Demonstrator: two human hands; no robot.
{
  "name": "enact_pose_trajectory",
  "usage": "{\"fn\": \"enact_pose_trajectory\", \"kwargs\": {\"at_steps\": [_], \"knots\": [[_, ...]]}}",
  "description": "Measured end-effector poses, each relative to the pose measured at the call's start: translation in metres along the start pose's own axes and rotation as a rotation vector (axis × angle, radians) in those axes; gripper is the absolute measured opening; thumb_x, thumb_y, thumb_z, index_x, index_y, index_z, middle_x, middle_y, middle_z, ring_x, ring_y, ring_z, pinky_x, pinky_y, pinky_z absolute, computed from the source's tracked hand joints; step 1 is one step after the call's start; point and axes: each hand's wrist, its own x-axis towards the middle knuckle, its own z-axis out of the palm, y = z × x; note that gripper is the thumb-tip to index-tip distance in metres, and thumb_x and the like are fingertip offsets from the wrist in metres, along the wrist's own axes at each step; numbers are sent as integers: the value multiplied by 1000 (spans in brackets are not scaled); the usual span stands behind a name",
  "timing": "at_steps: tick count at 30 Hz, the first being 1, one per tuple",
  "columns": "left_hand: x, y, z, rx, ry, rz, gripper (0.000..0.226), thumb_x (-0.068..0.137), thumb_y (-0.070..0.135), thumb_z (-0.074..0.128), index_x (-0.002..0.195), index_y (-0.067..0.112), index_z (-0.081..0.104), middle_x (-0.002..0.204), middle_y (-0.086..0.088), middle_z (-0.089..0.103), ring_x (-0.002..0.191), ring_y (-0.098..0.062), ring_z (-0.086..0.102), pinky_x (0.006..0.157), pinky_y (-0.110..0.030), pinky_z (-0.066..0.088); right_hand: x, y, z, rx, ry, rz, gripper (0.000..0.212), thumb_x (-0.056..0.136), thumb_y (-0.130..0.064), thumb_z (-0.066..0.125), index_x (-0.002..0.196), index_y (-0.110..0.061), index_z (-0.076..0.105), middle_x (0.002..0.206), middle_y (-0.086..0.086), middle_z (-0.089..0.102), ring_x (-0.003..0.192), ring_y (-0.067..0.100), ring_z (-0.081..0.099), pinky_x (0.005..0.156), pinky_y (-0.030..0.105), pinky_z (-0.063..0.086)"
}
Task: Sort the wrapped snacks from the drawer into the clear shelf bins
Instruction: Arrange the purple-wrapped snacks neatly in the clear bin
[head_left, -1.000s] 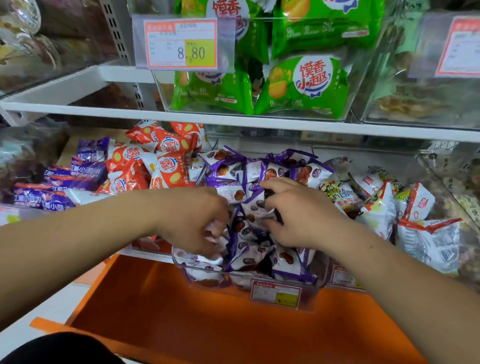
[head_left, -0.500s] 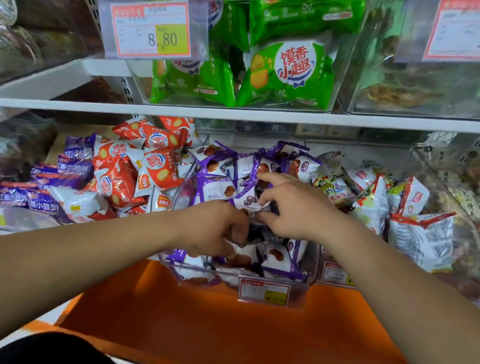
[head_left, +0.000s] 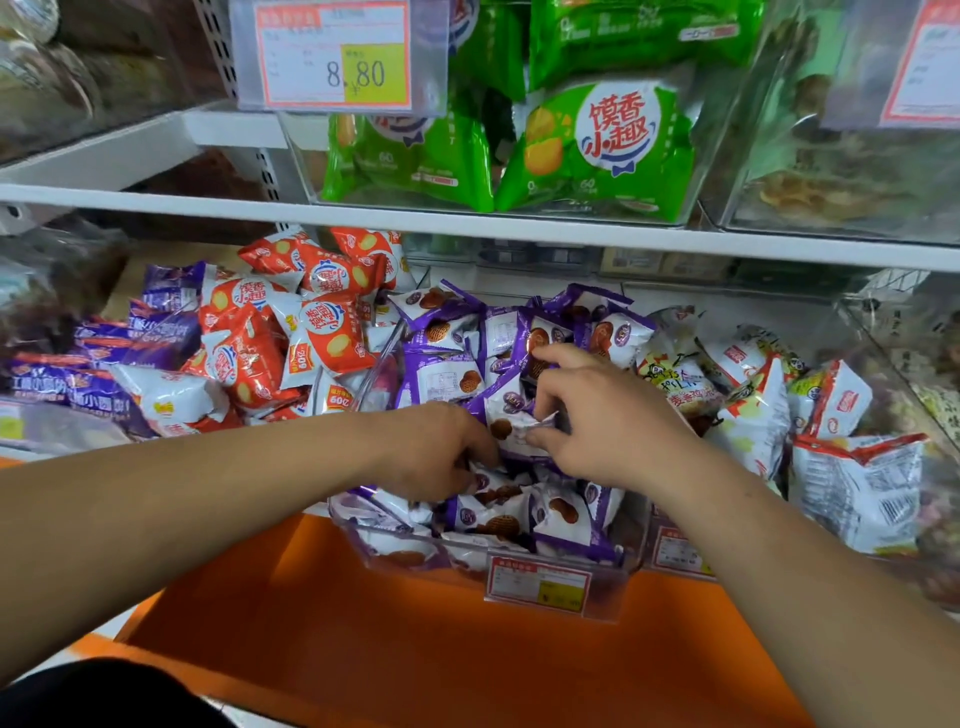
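Observation:
A clear shelf bin on the lower shelf is heaped with purple-and-white wrapped snacks. Both my hands are in that heap. My left hand reaches in from the left with its fingers curled down among the packets near the bin's front. My right hand pinches one purple-and-white packet between thumb and fingertips, its forefinger stretched over the packets behind. What the left fingers hold is hidden by the packets.
Orange-and-white packets fill the bin to the left, dark purple ones further left. White-and-red packets lie to the right. Green bags sit on the upper shelf behind a price tag. An orange ledge runs below.
Both hands have stayed in the purple heap, working through the packets. My right hand's fingers have spread and shifted onto a packet; the view has moved slightly closer.

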Motion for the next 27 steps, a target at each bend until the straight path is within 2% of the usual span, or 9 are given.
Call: {"fn": "enact_pose_trajectory", "kwargs": {"at_steps": [4,9,12,15,17,19,22,25,27], "knots": [[-2,-4,2,19,5,9,26,97,27,65,122,21,70,104,0,72,85,-16,63,65,-23,48,0,3,2,34,8,15,20,90,-48,71,90,-31,61,161,-20,29,138,13,44,97,36,45],[-5,-8,5,10,-92,59,18,98,26,59,109,21,72,102,0,67,91,-19,62,83,-37,54,2,8,2,175,45,49,13,90,-42,73,87,-32,67,160,-21,33,141,12,42,103,37,43],[-12,-9,3,9,-136,97,24,102,29,55,120,23,70,120,5,59,109,-14,57,98,-37,48,2,8,3,164,54,43,12,90,-43,73,89,-33,67,161,-20,32,141,13,43,102,37,43],[-17,-10,2,-25,-161,122,31,103,35,54,131,27,65,123,17,59,115,-8,55,104,-37,46,1,8,4,195,109,9,12,90,-42,74,90,-31,69,158,-19,34,143,12,38,105,38,43],[-17,-11,6,20,-138,126,35,103,36,55,137,29,61,129,12,54,122,-8,47,109,-34,40,-1,6,4,199,218,-67,13,88,-39,77,87,-27,73,145,-13,45,135,13,39,100,39,45],[-19,-11,10,70,-98,138,38,104,36,53,141,30,58,135,8,48,131,-10,37,113,-31,34,-3,1,2,99,333,-169,15,85,-38,81,85,-25,75,115,-10,54,112,14,44,86,37,45],[-26,-9,9,53,-72,190,35,103,28,54,137,23,62,134,4,56,127,-13,46,107,-34,41,-7,-10,-3,57,273,-203,12,89,-40,75,92,-29,71,90,-14,58,91,10,45,76,32,38],[-36,-9,4,-22,-88,157,38,96,29,53,132,35,61,117,4,68,103,-16,64,87,-42,54,-2,-17,0,123,80,-84,11,95,-40,69,99,-31,64,92,-12,62,90,12,48,73,31,39],[-42,-8,2,-13,-105,111,43,95,30,51,136,44,55,123,8,68,107,-13,65,90,-39,55,3,-18,5,82,15,-48,11,94,-41,69,101,-34,65,93,-13,60,90,12,49,74,30,38]]}}
